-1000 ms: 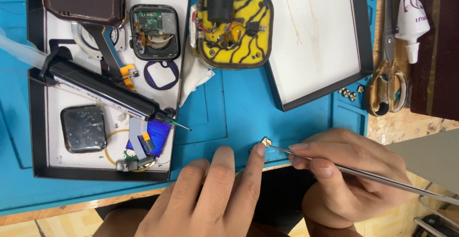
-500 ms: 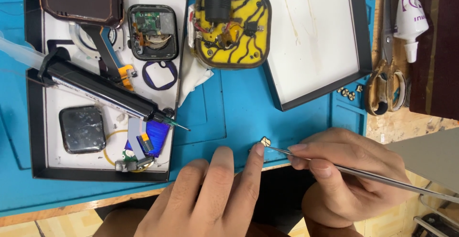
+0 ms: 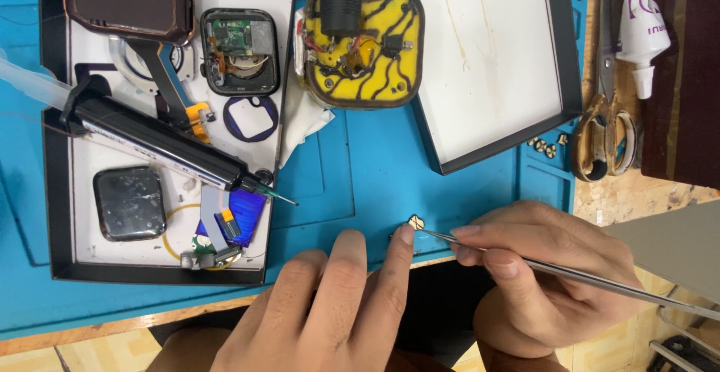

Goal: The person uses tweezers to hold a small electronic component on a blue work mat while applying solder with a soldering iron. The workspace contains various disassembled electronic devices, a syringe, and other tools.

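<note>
Because the small gold part (image 3: pixel 415 223) at the front edge of the blue mat (image 3: pixel 360 177) looks tiny, light and easily bent, you should take it by its edges only; your right hand (image 3: pixel 540 274) pinches thin metal tweezers (image 3: pixel 570 273), tips closed on or against it, I cannot tell which. Your left hand (image 3: pixel 330 304) holds nothing, its fingertip touching the part, while loose screws (image 3: pixel 546 144), scissors (image 3: pixel 606 117) and the black tray (image 3: pixel 495 64) lie near.

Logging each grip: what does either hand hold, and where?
Right hand pinches slim metal tweezers near their front; their tips touch a tiny gold part. Left hand holds nothing.
</note>
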